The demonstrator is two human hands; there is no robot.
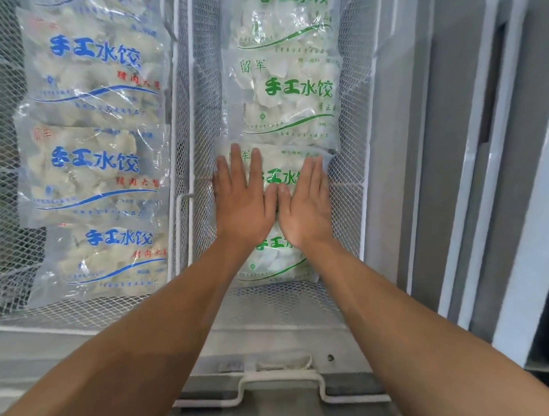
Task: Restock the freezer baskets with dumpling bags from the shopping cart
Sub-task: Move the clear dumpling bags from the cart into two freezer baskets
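Green-lettered dumpling bag (pixel 276 173) lay in the right wire basket (pixel 352 179), just below another green-printed bag (pixel 283 99) in the same basket. Both hands, left hand (pixel 242 203) and right hand (pixel 307 206), rested flat and spread on it, thumbs touching, gripping nothing. Left of that basket, blue-lettered bags (pixel 94 158) overlapped in the neighbouring basket. The film looked slick, the contents lumpy and probably hard-frozen; lifting by the side edges seemed safest.

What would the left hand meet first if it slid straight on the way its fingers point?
Probably the lower edge of the next green-print dumpling bag, which overlaps the bag under the left hand; depth is unclear.
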